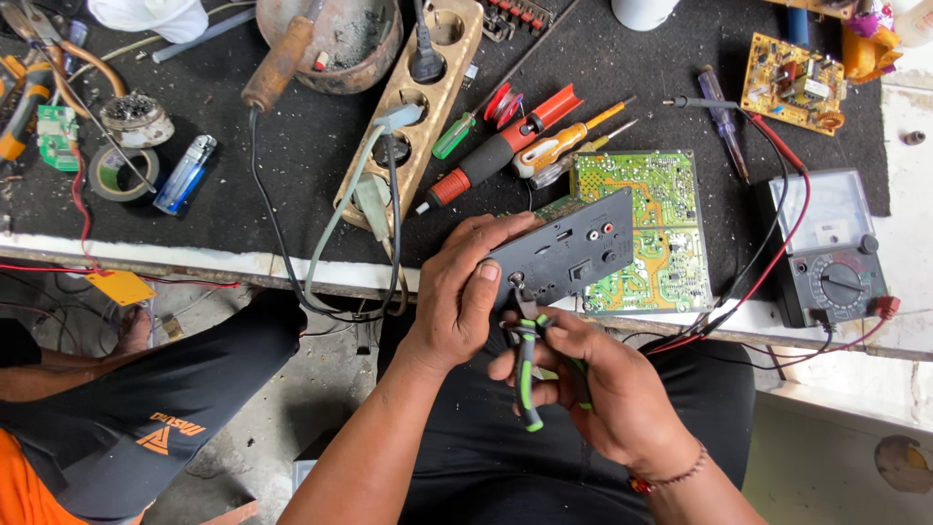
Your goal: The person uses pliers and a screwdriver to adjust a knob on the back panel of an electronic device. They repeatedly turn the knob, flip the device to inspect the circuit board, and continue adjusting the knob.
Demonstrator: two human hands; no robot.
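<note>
At the far left of the black bench mat [292,146] lie a roll of tape [119,173] and a blue lighter [185,174], with a wooden-handled soldering iron [279,63] beside a beige socket strip [413,107]. The left hand [457,292] rises from the lap with the wrist bent, fingers curled round the left end of a dark plastic panel [569,255], thumb pressed on its face, holding it tilted just over the bench edge. Below it the right hand [593,384] is closed round green-and-black pliers [526,365], whose nose points up and meets the panel's lower left corner. Behind the panel lies a green circuit board [649,228], with screwdrivers [530,146] above it. An analogue multimeter [831,253] sits at the right.
</note>
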